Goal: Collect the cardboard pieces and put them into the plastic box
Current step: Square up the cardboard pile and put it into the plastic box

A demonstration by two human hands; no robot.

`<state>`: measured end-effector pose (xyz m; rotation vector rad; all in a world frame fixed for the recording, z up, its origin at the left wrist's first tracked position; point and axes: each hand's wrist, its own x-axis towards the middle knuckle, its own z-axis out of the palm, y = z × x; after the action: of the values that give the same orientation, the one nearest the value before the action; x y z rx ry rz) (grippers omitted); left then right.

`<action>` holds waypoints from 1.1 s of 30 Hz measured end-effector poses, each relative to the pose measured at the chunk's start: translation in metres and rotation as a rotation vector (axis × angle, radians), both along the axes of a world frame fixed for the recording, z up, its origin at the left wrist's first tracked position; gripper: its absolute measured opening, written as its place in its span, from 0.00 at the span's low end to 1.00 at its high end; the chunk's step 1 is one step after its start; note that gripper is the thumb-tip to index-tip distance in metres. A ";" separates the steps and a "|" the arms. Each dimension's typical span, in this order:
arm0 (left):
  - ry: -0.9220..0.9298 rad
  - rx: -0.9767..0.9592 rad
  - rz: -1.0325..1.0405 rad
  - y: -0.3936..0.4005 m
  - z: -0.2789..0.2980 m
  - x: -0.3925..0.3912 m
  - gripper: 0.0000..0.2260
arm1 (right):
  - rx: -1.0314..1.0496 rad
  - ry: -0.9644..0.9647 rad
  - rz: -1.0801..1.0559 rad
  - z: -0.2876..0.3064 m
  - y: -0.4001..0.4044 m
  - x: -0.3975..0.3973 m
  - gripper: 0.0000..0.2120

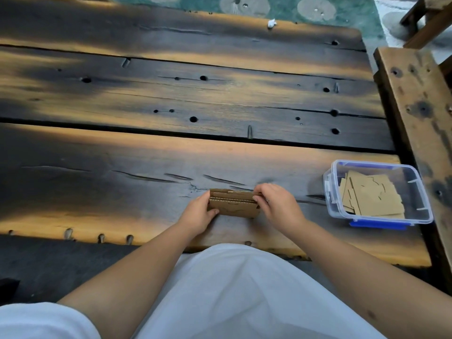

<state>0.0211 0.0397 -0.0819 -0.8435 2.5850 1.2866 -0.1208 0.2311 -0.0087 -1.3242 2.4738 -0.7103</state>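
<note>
1. A clear plastic box [378, 193] with blue clips sits open at the right end of the table [171, 99], near its front edge. Flat cardboard pieces [371, 195] already lie inside it, overlapping.
2. Both hands grip a small stack of cardboard [233, 204] standing on its edge on the table, near the front and well left of the box. The left hand [198, 216] clamps the stack's left end, thumb in front; the right hand [278, 204] pinches the right end with curled fingers.
3. Bare wood lies between the stack and the box.
4. A small white scrap [271, 23] lies at the table's far edge.
5. The table is made of dark, scorched-looking planks with knot holes, cracks and gaps.
6. A wooden bench [420, 99] runs along the right side; a green patterned rug [281, 7] shows beyond the far edge.
7. The number of pieces in the stack is hard to make out. The person's white clothing [232, 294] fills the bottom of the view.
</note>
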 end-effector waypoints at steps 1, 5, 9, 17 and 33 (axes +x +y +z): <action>0.001 -0.002 -0.001 -0.001 0.000 0.000 0.17 | 0.013 -0.015 -0.027 0.002 0.001 -0.001 0.04; 0.016 0.011 0.004 -0.001 -0.002 -0.001 0.18 | -0.029 -0.103 -0.083 0.011 0.003 -0.008 0.05; 0.028 0.031 0.028 -0.002 -0.005 -0.002 0.18 | -0.151 -0.256 -0.199 0.025 0.006 -0.013 0.04; 0.035 0.033 0.025 -0.003 -0.009 0.000 0.17 | -0.513 -0.479 -0.496 0.070 0.002 -0.037 0.09; 0.008 -0.101 -0.086 -0.006 -0.009 0.007 0.12 | -0.007 -0.269 0.006 0.035 -0.090 -0.044 0.08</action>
<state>0.0281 0.0333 -0.0906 -0.7357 2.6796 1.1477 -0.1653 0.1415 0.0267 -1.1535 2.2552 -0.8365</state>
